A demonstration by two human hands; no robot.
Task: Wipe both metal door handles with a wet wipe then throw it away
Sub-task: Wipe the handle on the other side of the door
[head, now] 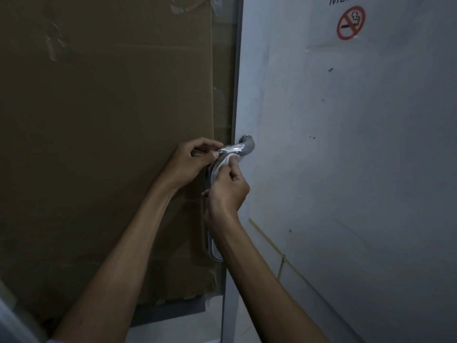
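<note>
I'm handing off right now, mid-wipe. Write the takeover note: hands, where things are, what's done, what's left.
Left hand: pinches the top bend of the curved chrome door handle.
Right hand: holds the white wet wipe against the handle's upper part.
Handle is mounted at the edge of the cardboard-backed glass door.
Done: wiping of this handle under way.
Left: finish it, wipe the second handle, bin the wipe; neither handle nor bin is in view.

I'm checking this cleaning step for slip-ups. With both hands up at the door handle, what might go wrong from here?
The wet wipe is bunched small under the right hand, so it may skip parts of the metal handle, especially the lower stretch. The left hand touches the handle bare, possibly leaving fresh marks on wiped metal.
</note>
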